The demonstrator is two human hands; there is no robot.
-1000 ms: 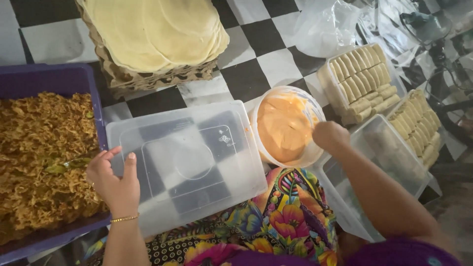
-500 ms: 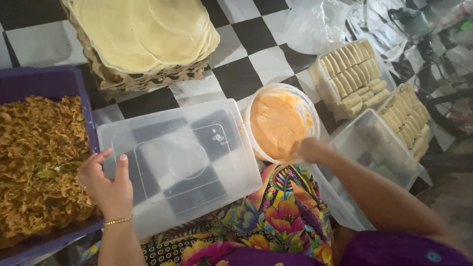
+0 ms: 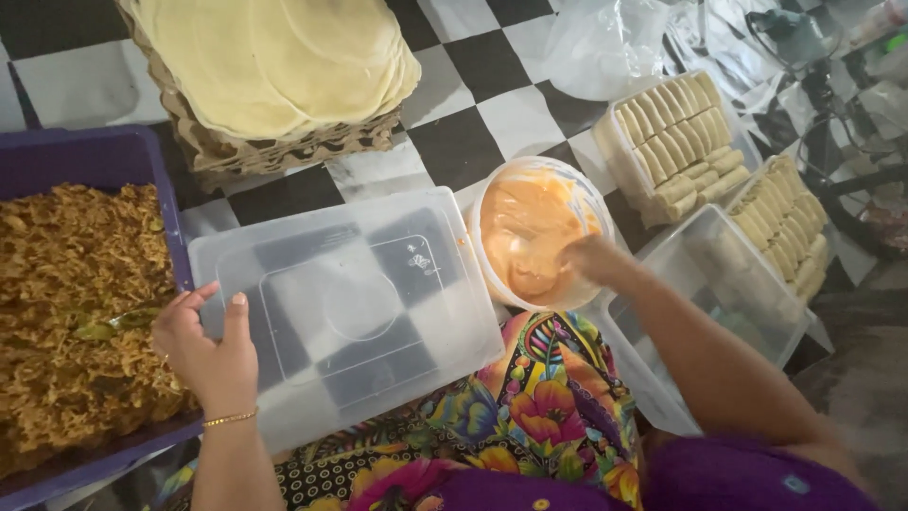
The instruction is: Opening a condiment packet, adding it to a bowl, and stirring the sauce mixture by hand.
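Right hand [image 3: 591, 260] now deeper in one orange-paste bowl [image 3: 492, 203], grip unclear; left hand [image 3: 203, 345] spread beside one clear lid [image 3: 378, 293].

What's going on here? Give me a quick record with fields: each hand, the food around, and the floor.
left hand: open, resting at the edge of the clear plastic lid
right hand: fingers dipped into the bowl of orange paste
left side: purple tray of shredded brown filling
top: woven basket of pale round wrappers
right side: clear containers of rolled pieces
floor: black and white checks
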